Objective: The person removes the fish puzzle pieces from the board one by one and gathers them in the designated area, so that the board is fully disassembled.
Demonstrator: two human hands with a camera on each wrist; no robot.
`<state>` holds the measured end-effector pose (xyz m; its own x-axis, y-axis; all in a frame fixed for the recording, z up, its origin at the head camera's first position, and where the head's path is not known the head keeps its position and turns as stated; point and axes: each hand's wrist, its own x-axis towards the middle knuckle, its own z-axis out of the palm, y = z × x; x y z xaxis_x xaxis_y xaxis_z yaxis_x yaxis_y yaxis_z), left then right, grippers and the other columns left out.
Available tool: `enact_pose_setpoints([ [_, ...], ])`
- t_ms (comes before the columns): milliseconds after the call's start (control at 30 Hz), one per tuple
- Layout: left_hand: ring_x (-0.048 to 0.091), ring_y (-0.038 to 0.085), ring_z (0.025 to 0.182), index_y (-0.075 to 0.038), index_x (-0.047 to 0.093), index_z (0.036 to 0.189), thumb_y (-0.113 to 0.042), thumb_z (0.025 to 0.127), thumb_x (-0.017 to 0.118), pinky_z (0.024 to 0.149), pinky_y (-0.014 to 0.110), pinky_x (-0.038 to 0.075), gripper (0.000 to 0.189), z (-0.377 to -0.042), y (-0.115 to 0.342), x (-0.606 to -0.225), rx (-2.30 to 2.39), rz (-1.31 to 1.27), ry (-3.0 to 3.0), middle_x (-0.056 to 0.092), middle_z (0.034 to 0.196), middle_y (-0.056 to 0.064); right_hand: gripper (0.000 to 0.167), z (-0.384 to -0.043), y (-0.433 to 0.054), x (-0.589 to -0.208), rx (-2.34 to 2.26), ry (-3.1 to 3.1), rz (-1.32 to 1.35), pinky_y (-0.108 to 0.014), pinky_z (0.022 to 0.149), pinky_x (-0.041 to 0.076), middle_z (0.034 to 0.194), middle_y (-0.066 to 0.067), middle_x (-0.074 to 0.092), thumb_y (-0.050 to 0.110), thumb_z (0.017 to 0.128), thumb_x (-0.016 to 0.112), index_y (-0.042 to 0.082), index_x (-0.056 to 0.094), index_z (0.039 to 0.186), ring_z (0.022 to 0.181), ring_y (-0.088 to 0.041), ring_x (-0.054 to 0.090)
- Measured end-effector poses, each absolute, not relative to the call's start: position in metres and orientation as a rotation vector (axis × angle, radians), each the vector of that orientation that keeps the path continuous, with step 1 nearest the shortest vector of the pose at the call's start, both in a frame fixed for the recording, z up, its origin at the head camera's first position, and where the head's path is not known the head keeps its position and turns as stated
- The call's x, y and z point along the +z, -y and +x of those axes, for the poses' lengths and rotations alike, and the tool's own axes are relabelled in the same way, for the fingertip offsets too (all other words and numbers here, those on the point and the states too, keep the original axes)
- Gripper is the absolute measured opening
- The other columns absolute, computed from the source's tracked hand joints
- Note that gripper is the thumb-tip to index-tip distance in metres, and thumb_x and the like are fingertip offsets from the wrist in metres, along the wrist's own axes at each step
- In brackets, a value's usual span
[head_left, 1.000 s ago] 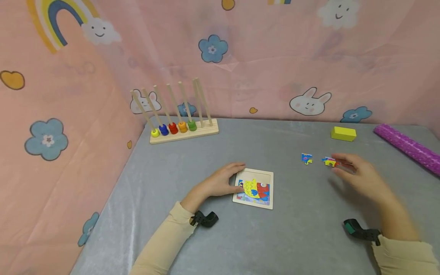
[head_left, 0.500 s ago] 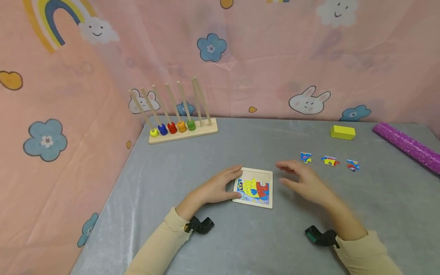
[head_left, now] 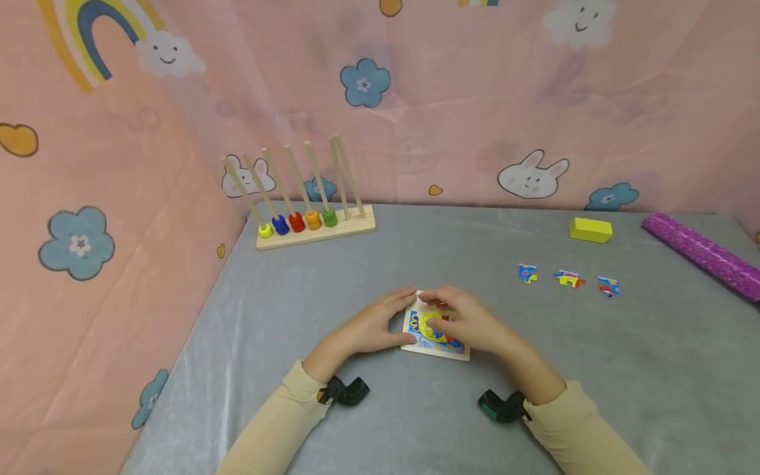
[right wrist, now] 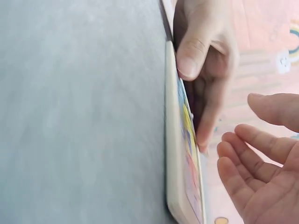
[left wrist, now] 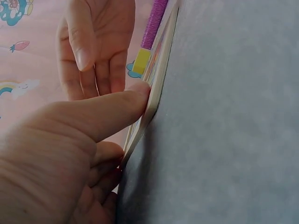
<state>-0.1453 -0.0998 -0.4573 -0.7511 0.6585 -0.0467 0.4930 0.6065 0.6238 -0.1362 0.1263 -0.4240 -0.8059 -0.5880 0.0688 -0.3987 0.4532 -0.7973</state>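
A small square wooden puzzle board (head_left: 436,354) with a yellow, red and blue picture lies flat on the grey table. My left hand (head_left: 369,323) grips its left side, thumb at the near corner and fingertips at the far one. In the left wrist view the thumb (left wrist: 135,100) presses on the board's rim. Above the board hovers my right hand (head_left: 475,322), covering part of the picture. The right wrist view has this hand (right wrist: 266,168) with fingers relaxed and nothing between them. Three loose puzzle pieces, one blue (head_left: 527,273), lie to the right.
A wooden peg stand (head_left: 317,234) with coloured rings on most of its pegs is at the back left. A yellow block (head_left: 590,230) stands at the back right, beside a purple glittery roll (head_left: 700,256). Pink patterned cloth (head_left: 427,99) hangs behind the table.
My right hand has let go of a puzzle piece beside the two others and come left, over the board. The left hand has stayed at the board's left side.
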Motion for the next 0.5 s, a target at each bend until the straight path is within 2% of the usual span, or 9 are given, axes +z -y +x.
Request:
enact_pose_setpoints([
  [133,0.021,0.02,0.145,-0.014,0.034,0.148,-0.037,0.086,0.069,0.115,0.043,0.025,0.075,-0.145,0.1,-0.458,0.894,0.927,-2.549,0.026,0.157,0.0,0.041,-0.135,-0.118,-0.429,-1.193,-2.518,-0.842,-0.045,0.095,0.048,0.12,-0.013,0.061,0.01,0.087,0.066,0.0,0.057,0.126,0.109,-0.027,0.059],
  [333,0.022,0.021,0.144,-0.005,0.034,0.147,-0.035,0.086,0.069,0.116,0.042,0.025,0.076,-0.144,0.1,-0.457,0.904,0.941,-2.542,0.026,0.156,0.002,0.039,-0.133,-0.113,-0.439,-1.156,-2.586,-0.881,-0.045,0.093,0.047,0.117,-0.011,0.062,0.008,0.085,0.067,0.001,0.059,0.123,0.107,-0.026,0.058],
  [500,0.022,0.022,0.145,-0.004,0.033,0.147,-0.034,0.087,0.068,0.116,0.042,0.025,0.076,-0.146,0.101,-0.456,0.906,0.94,-2.541,0.025,0.157,0.003,0.038,-0.134,-0.108,-0.447,-1.08,-2.664,-0.897,-0.044,0.094,0.046,0.115,-0.01,0.059,0.009,0.084,0.068,0.003,0.061,0.122,0.106,-0.024,0.057],
])
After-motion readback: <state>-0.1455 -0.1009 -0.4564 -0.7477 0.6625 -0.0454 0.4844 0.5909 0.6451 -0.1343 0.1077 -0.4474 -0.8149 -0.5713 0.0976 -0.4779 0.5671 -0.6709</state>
